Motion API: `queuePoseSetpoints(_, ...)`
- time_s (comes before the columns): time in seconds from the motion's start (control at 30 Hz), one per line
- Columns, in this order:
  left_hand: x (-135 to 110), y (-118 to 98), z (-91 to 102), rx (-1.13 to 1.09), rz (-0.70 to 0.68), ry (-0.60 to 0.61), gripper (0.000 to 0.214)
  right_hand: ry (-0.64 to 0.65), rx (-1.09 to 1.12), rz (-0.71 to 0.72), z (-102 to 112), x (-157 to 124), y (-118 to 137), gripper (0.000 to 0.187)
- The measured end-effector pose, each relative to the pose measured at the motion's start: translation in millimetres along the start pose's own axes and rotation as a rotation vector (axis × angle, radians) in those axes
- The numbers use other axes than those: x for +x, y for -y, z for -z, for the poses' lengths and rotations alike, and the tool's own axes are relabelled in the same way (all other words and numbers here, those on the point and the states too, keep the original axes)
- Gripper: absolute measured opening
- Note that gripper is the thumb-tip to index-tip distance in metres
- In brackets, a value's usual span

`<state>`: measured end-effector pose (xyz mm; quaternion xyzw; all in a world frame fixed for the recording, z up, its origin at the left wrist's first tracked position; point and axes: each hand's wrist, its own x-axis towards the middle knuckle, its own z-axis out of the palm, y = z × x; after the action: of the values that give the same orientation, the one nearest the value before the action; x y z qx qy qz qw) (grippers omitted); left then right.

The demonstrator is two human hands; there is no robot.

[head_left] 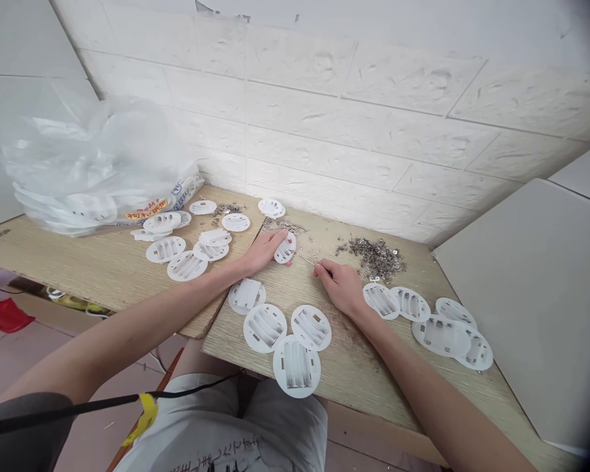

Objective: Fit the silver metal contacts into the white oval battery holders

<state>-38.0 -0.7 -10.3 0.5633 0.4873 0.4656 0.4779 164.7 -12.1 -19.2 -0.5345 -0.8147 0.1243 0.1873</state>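
My left hand grips a round white plastic battery holder, tilted up off the table. In my right hand is a screwdriver with a thin metal shaft, its dark handle mostly hidden in my closed fingers. The shaft points left at the battery holder; whether the tip touches it I cannot tell. Close in front of me lie more round battery holders, some with metal springs in their slots. A heap of small metal contacts sits just beyond my right hand.
A large clear plastic bag with white discs in it stands at the back left. Several battery holders lie left of my hands, others at the right. White brick wall closes the back; a pale panel stands right.
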Motion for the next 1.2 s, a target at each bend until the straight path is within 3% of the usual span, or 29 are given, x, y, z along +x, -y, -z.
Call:
queuePoseSetpoints(0.27, -0.4, 0.0, -0.5, 0.005, -0.018, 0.014, 0.029, -0.007, -0.066, 0.032, -0.1, 1.3, 2.2, 0.034)
queuePoseSetpoints(0.4, 1.5, 5.0, -0.3, -0.003, -0.059, 0.051, 0.03, 0.006, -0.204, 0.039, 1.3, 0.8, 5.2, 0.034)
queuePoseSetpoints(0.63, 5.0, 11.1, -8.8, -0.052, -0.012, 0.057, 0.033, 0.021, -0.401, 0.073, 3.9, -0.4, 15.6, 0.036)
queuePoseSetpoints(0.97, 6.0, 7.5, -8.3, -0.078, 0.021, -0.011, 0.039, -0.012, -0.06, -0.034, 7.3, -0.1, -1.3, 0.037)
queuePoseSetpoints(1.2, 9.3, 16.1, -6.2, -0.027, -0.017, 0.005, 0.037, -0.019, -0.049, -0.037, 5.1, 0.4, -3.6, 0.038)
